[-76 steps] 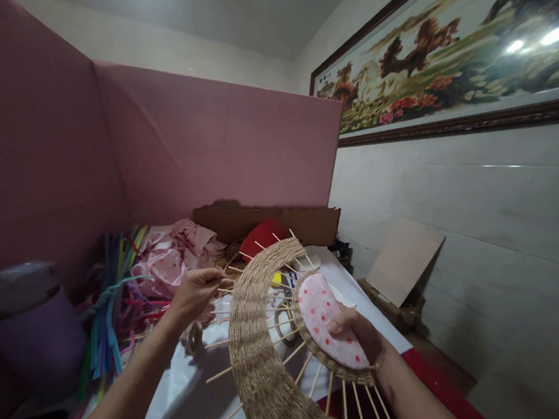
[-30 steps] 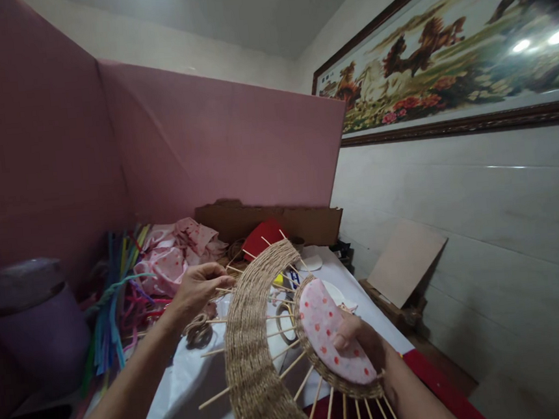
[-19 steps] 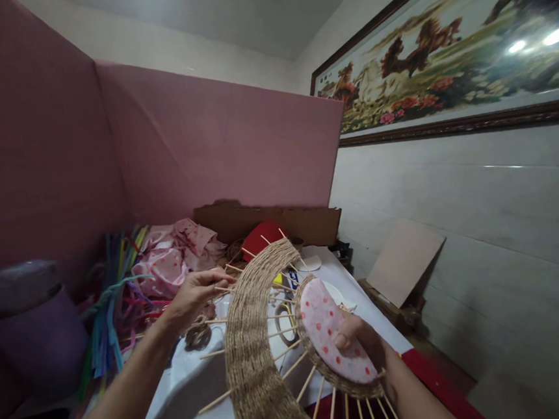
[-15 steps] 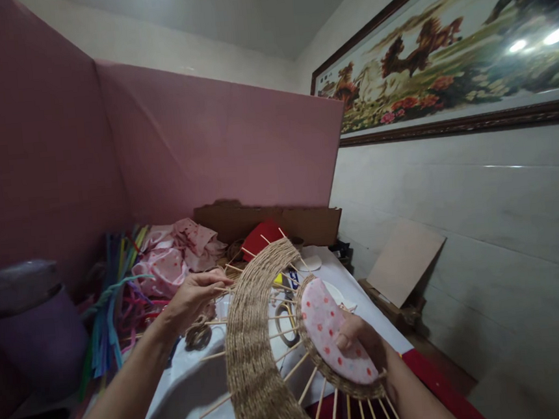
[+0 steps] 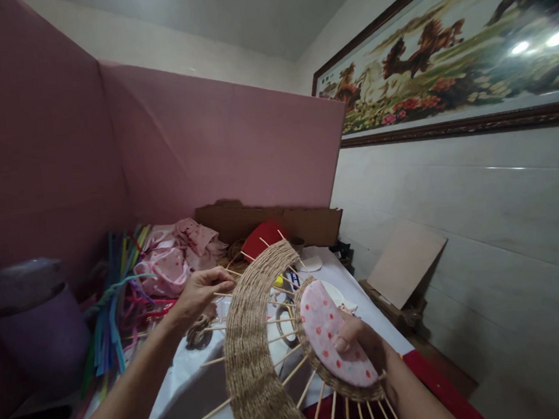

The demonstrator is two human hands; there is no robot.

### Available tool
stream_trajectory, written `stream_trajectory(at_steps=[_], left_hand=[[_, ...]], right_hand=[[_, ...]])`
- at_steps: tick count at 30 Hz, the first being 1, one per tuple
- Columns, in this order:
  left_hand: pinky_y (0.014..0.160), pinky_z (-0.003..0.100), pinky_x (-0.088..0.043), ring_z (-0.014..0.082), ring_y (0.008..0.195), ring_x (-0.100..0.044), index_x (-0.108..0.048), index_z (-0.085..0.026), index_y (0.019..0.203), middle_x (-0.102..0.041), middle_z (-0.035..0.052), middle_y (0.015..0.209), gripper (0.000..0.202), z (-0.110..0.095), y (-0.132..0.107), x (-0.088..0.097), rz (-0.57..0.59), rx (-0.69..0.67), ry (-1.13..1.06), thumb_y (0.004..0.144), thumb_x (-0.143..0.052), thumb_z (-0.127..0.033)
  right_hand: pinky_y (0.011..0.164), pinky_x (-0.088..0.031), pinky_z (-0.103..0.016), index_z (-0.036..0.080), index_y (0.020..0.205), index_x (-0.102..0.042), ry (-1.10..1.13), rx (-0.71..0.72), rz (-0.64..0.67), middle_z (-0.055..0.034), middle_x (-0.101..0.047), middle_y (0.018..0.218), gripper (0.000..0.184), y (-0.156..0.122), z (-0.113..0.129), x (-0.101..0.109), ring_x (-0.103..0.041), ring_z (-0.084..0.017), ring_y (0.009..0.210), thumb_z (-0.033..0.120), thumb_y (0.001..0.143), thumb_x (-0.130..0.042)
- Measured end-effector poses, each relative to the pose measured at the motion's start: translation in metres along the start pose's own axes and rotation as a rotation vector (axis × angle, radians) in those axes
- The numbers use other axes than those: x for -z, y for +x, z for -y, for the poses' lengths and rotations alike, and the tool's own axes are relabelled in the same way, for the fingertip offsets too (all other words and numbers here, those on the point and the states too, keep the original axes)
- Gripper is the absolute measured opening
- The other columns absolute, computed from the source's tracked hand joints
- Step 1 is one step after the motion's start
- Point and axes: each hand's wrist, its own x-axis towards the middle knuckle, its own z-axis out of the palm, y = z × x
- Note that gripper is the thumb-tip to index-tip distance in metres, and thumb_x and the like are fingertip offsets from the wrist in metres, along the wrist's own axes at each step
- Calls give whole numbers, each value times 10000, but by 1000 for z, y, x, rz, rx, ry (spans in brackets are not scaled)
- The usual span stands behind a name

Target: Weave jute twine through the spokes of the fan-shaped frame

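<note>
I hold up a round woven piece [image 5: 252, 349]: a wide ring of jute twine on thin wooden sticks that spread from a padded centre of pink dotted cloth [image 5: 330, 339]. My right hand [image 5: 362, 345] grips that centre, thumb pressed on the cloth. My left hand [image 5: 199, 292] is closed in a pinch at the ring's outer edge, on a stick end or twine strand; I cannot make out which. A coil of jute twine [image 5: 198, 332] lies on the white table cover below it.
Pink dotted fabric [image 5: 173, 258] and a bundle of coloured strips [image 5: 115, 295] lie at the back left. A cardboard box [image 5: 270, 220] with a red thing stands behind. A purple bin [image 5: 30, 322] is at left, a tape roll [image 5: 285, 323] under the ring, a board [image 5: 404, 260] against the right wall.
The woven ring has turned slightly and dropped a little in view. My left hand keeps pinching at the rim and shifted only a little; my right hand keeps its grip on the centre.
</note>
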Motion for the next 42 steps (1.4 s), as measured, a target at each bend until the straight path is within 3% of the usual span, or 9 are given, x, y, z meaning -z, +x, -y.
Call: stream_trajectory(at_steps=[4,10,19,26,31,38,42], left_hand=[[549,212,-381,104,588,-486,-655,-126,674,-577,8,635,194,2,3,5,9,-44,30,602,-660,-306],[445,190,-298,72,451,-394,-551,-127,517,-475,-44,457,229,9,7,9,-117,-11,129,596,-651,-317],[488,183,-318,81,520,-418,-590,-141,634,-508,-33,548,157,11,8,19,-114,-149,321,650,-613,-296],[454,177,-287,75,486,-387,-578,-144,616,-466,-47,510,231,11,7,23,-102,-197,494,657,-610,-369],[437,181,-255,72,445,-380,-588,-157,587,-464,-56,455,245,11,7,21,-184,-253,719,651,-618,-392],[469,187,-283,82,469,-438,-600,-167,605,-534,-41,494,200,1,5,18,-155,-308,834,661,-619,-358],[468,188,-294,84,481,-432,-592,-164,602,-530,-40,501,187,0,4,19,-144,-254,726,643,-627,-342]], right_hand=[[440,-413,-208,73,1024,-546,-1,-16,34,-50,-623,568,564,1,-3,3,-515,-102,422,58,462,-504],[412,-385,-194,62,1006,-559,43,-51,39,-39,-589,495,561,1,-5,1,-524,-119,424,41,448,-514],[452,-399,-203,84,1044,-542,39,-76,59,-41,-616,562,563,1,-6,-6,-496,-89,417,54,482,-546],[607,-448,-273,82,1049,-535,2,-100,62,-102,-657,750,568,1,-8,-8,-593,-154,607,69,481,-523],[718,-435,-347,82,1061,-528,-78,-135,131,-126,-656,819,566,2,-4,-16,-607,-218,761,99,496,-555],[673,-440,-315,93,1081,-517,-114,-131,132,-119,-653,849,596,2,-2,-23,-604,-194,719,98,487,-565],[593,-437,-265,94,1075,-528,-108,-151,127,-114,-659,836,627,3,-3,-25,-597,-168,655,44,450,-536]])
